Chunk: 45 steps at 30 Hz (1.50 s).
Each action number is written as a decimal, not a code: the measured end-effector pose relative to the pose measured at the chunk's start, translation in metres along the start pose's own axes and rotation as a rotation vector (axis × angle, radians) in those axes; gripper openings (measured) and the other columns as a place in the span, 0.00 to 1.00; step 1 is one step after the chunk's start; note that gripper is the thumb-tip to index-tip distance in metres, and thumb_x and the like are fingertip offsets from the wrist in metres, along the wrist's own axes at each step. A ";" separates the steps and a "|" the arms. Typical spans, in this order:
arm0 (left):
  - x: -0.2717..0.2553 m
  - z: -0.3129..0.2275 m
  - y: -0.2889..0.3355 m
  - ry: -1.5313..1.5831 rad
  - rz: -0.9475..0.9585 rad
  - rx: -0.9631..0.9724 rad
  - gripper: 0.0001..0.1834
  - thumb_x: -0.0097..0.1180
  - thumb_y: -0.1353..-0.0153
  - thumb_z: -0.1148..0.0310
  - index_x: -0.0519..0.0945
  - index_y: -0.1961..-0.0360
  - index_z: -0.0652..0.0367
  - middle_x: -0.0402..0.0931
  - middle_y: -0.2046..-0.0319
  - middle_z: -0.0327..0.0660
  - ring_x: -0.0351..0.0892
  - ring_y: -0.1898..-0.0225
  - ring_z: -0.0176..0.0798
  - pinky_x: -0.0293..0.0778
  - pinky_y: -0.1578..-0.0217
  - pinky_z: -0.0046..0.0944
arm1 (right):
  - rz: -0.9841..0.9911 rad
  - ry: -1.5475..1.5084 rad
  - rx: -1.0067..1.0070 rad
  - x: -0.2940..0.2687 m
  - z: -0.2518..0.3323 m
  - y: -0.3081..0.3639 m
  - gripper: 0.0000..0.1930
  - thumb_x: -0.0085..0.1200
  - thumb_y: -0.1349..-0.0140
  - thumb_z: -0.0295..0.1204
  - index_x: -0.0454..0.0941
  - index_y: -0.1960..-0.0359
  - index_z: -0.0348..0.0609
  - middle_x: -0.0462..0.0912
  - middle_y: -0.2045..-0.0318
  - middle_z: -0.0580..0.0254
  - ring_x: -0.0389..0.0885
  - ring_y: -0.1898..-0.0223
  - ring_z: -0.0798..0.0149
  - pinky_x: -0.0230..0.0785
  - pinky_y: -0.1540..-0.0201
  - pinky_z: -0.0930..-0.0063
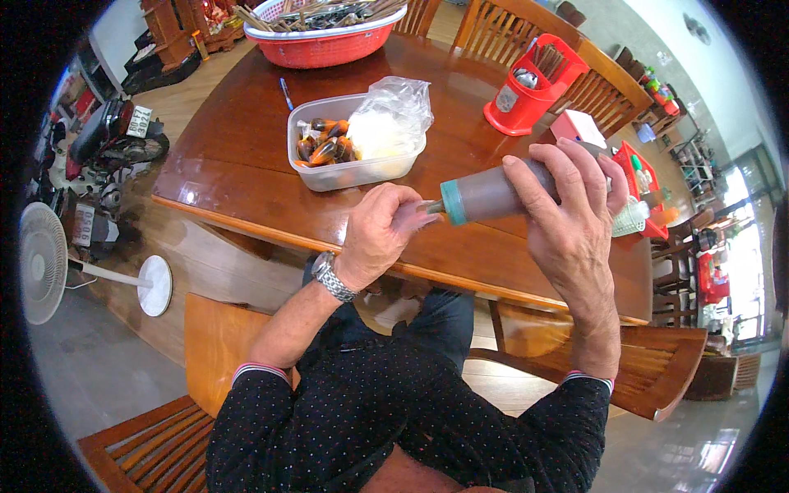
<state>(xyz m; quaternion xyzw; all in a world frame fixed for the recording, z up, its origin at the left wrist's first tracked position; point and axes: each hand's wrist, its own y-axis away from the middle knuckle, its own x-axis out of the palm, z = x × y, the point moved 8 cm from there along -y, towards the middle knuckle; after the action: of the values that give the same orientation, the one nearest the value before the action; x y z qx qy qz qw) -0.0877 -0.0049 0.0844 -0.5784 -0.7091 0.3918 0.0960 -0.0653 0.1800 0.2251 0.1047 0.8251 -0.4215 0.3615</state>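
My right hand (567, 209) is wrapped round a squeeze bottle (489, 195) of brown sauce with a teal cap, tipped on its side with the nozzle pointing left. At the nozzle, my left hand (374, 234) pinches a small clear plastic bag (415, 216); the bag's mouth sits about the tip, partly blurred. Just beyond my left hand stands a clear plastic tub (353, 175). Several small tied sauce bags (323, 148), dark with orange, lie in its left part. Loose clear plastic bags (390, 123) fill its right side and rise over the rim.
On the wooden table (238, 156) stand a red-and-white basket (329, 49) of chopsticks, a red utensil caddy (526, 99), a pink-and-white box (579, 127) and a red tray (645, 164) with bottles. A blue pen (286, 94) lies behind the tub. Wooden chairs surround the table; a fan (45, 263) stands left.
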 end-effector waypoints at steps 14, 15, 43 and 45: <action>0.013 0.001 -0.001 0.133 0.073 -0.156 0.17 0.75 0.41 0.66 0.80 0.57 0.59 0.83 0.67 0.44 0.84 0.66 0.42 0.79 0.65 0.40 | 0.033 0.107 -0.207 -0.004 0.015 -0.017 0.21 0.58 0.45 0.33 0.81 0.47 0.57 0.79 0.47 0.66 0.73 0.37 0.62 0.52 0.31 0.50; 0.013 0.002 -0.001 0.137 0.073 -0.161 0.17 0.75 0.41 0.66 0.80 0.57 0.59 0.83 0.67 0.43 0.84 0.66 0.42 0.79 0.65 0.40 | 0.028 0.114 -0.223 -0.004 0.016 -0.019 0.20 0.58 0.45 0.34 0.80 0.48 0.57 0.79 0.47 0.66 0.73 0.37 0.62 0.52 0.31 0.50; 0.025 0.015 0.004 0.341 0.029 -0.310 0.16 0.74 0.38 0.63 0.78 0.58 0.59 0.76 0.71 0.32 0.72 0.69 0.26 0.72 0.68 0.31 | 0.029 0.093 -0.273 -0.004 0.020 -0.038 0.15 0.57 0.47 0.33 0.79 0.56 0.52 0.78 0.56 0.68 0.75 0.42 0.63 0.54 0.32 0.50; 0.024 0.013 0.003 0.339 0.029 -0.291 0.16 0.74 0.38 0.65 0.78 0.58 0.59 0.76 0.71 0.32 0.72 0.69 0.25 0.72 0.68 0.31 | 0.028 0.089 -0.272 -0.004 0.020 -0.038 0.15 0.57 0.47 0.33 0.79 0.56 0.52 0.78 0.57 0.68 0.75 0.42 0.63 0.54 0.32 0.50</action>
<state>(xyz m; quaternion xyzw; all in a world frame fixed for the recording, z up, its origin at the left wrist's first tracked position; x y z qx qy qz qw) -0.1010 0.0107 0.0658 -0.6537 -0.7236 0.1840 0.1237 -0.0705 0.1415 0.2442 0.0849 0.8883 -0.2954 0.3414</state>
